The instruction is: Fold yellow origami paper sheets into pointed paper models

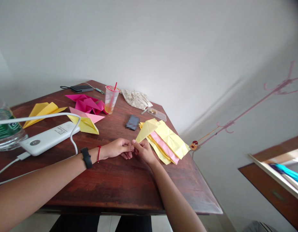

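A pale yellow sheet of origami paper (147,129), folded to a narrow point at its near end, is held over the middle of the table. My right hand (144,151) pinches its lower end between thumb and fingers. My left hand (119,149) meets it there, fingers curled and closed at the same tip; the very end of the paper is hidden by the fingers. Just right of my right hand lies a stack of creased yellow and pink paper (172,137). A small dark, blurred object (132,122) lies beyond the hands.
Folded paper pieces in magenta (87,103), yellow (43,111) and pink (87,115) lie left. Near them are a cup with a straw (111,99), a white power bank (51,138) with cables, and a water bottle (6,127). A cloth bag (135,98) lies at the back.
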The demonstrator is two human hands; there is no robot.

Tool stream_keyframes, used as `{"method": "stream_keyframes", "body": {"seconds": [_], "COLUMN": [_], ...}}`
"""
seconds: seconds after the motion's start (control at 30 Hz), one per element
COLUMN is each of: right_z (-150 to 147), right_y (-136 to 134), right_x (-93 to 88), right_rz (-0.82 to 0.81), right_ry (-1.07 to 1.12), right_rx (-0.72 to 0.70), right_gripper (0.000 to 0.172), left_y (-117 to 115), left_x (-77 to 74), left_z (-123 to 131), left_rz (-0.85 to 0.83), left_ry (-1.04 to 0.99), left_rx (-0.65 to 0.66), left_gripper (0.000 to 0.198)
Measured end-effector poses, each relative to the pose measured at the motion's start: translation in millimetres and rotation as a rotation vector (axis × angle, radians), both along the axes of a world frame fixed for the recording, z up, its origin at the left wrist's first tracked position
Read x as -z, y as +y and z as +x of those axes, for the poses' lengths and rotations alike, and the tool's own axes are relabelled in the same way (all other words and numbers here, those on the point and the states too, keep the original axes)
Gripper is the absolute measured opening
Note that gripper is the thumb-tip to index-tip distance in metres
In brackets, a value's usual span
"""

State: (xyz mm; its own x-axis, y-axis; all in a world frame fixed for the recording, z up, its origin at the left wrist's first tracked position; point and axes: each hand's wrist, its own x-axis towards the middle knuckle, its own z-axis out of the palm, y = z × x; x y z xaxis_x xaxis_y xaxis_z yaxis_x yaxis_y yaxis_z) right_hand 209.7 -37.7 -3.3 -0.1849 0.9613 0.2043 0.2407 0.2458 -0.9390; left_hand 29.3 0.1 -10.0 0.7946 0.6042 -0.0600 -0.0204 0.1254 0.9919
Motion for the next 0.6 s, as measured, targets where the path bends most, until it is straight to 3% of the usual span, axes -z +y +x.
{"method": "stream_keyframes", "body": {"seconds": [0.6], "right_z": [-1.1], "right_y": [1.1], "right_x": [0.1], "right_rz": [0.003], "right_ry": [-0.019], "right_rx": [0.029], "right_gripper": [0.058], "left_y": [-1.9], "left_x": [-0.7], "left_z": [0.8], "left_rz": [0.036], "left_ry": [-0.011], "left_rx": [-0.021], "left_gripper": [0.051]}}
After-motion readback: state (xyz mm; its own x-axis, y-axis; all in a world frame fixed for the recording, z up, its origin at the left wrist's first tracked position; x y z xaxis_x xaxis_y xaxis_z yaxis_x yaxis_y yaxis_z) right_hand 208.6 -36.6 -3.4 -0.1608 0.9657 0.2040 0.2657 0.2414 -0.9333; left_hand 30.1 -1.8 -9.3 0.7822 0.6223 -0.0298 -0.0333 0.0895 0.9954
